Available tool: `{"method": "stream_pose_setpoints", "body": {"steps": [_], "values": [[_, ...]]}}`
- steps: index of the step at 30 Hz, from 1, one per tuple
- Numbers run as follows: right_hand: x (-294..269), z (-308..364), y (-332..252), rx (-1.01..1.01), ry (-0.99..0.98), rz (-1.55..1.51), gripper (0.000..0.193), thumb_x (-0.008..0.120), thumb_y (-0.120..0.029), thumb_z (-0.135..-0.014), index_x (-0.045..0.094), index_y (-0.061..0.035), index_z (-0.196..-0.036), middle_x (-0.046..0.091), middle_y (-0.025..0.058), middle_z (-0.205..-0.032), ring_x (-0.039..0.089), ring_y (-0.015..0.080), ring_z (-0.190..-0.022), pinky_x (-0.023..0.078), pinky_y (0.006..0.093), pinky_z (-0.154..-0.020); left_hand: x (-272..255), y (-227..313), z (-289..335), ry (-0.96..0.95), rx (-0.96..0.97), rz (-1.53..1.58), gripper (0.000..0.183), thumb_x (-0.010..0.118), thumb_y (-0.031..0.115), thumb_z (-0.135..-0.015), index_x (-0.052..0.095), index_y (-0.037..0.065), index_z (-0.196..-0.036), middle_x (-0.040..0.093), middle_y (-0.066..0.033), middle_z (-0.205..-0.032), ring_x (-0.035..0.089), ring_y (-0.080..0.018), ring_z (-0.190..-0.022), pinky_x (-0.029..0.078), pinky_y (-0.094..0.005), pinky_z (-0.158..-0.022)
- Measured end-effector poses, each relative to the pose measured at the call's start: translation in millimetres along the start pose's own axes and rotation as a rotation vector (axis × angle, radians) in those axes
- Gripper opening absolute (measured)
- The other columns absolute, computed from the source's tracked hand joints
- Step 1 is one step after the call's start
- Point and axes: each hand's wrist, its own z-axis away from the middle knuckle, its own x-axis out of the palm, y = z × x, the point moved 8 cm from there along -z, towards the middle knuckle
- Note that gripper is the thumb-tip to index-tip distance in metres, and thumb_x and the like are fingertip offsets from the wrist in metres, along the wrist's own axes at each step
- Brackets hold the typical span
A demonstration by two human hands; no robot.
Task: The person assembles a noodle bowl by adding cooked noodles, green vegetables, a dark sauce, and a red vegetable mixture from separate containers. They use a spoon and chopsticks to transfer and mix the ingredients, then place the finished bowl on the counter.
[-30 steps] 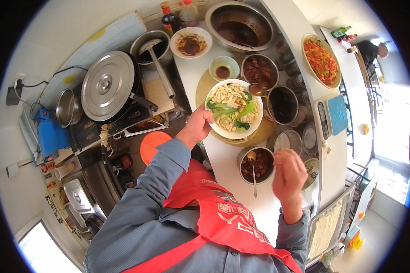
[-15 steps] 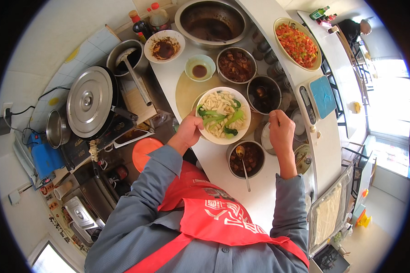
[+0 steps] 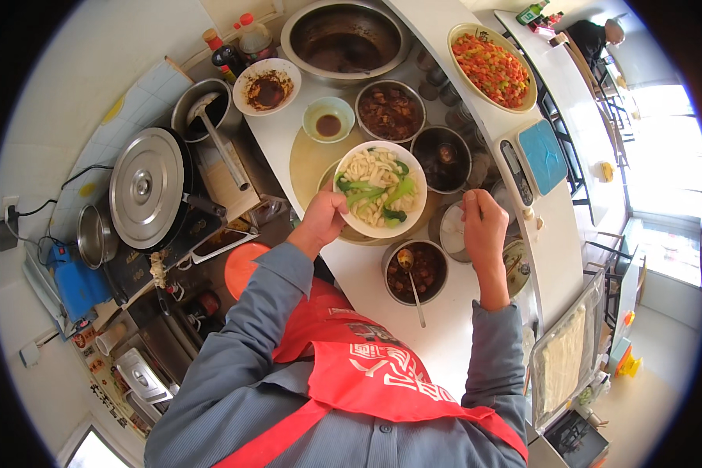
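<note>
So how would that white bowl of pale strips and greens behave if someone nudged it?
The white bowl probably feels fairly heavy, since pale strips fill much of it. Its smooth-looking surface may be slippery. With the left hand gripping just one side, a nudge at the far rim could tip it, perhaps spilling the loose greens.

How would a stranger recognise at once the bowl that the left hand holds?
Find the white counter in front of the red apron. Over its round tan board, the left hand holds a white bowl. Unlike the metal pots beside it, this bowl contains pale, noodle-like strips and green leafy vegetables.
</note>
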Motion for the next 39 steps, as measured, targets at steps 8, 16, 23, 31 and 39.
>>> {"method": "stream_pose_setpoints", "body": {"steps": [8, 16, 23, 31, 39], "values": [[6, -8, 13, 0.108, 0.038, -0.135, 0.021, 0.059, -0.015, -0.100, 0.069, 0.0021, -0.093, 0.064, 0.0044, -0.073, 0.057, 0.0104, -0.063, 0.047, 0.0266, -0.059, 2, -4, -8, -0.007, -0.016, -0.014, 0.091, 0.044, -0.006, -0.064, 0.034, 0.010, -0.153, 0.055, -0.0127, -0.135, 0.060, -0.0299, -0.120, 0.057, -0.0402, -0.088], [-45, 55, -47, 0.113, 0.059, -0.390, 0.016, 0.059, -0.007, -0.100, 0.065, 0.0037, -0.090, 0.066, 0.0043, -0.080, 0.060, 0.0103, -0.067, 0.047, 0.0229, -0.060, 6, -11, -30, -0.065, -0.013, 0.018, 0.086, 0.046, -0.007, -0.066, 0.039, 0.009, -0.150, 0.057, -0.0122, -0.131, 0.062, -0.0284, -0.113, 0.058, -0.0407, -0.087], [-41, 78, -87, -0.372, 0.069, 0.067, 0.003, 0.060, 0.005, -0.093, 0.062, 0.0040, -0.091, 0.067, 0.0169, -0.086, 0.065, 0.0303, -0.071, 0.052, 0.0338, -0.066, 25, -5, -16, -0.043, -0.007, 0.012, 0.087, 0.045, -0.009, -0.062, 0.039, 0.005, -0.148, 0.055, -0.0151, -0.136, 0.058, -0.0338, -0.123, 0.051, -0.0456, -0.102], [-9, 13, 0, -0.174, 0.059, 0.079, 0.015, 0.061, -0.010, -0.097, 0.063, 0.0027, -0.088, 0.063, 0.0220, -0.080, 0.061, 0.0438, -0.072, 0.049, 0.0415, -0.062, -4, -1, 30, -0.004, 0.006, 0.123, 0.074, 0.048, -0.007, -0.062, 0.051, -0.002, -0.136, 0.063, -0.0153, -0.125, 0.061, -0.0331, -0.117, 0.050, -0.0432, -0.103], [31, 2, 63, 0.257, -0.041, -0.375, 0.025, 0.063, -0.020, -0.099, 0.070, 0.0025, -0.108, 0.070, 0.0068, -0.084, 0.063, 0.0123, -0.065, 0.049, 0.0271, -0.058, -68, 1, 121, 0.100, 0.026, 0.062, 0.078, 0.047, -0.002, -0.060, 0.049, -0.006, -0.137, 0.060, -0.0205, -0.133, 0.059, -0.0362, -0.123, 0.047, -0.0448, -0.109]]}}
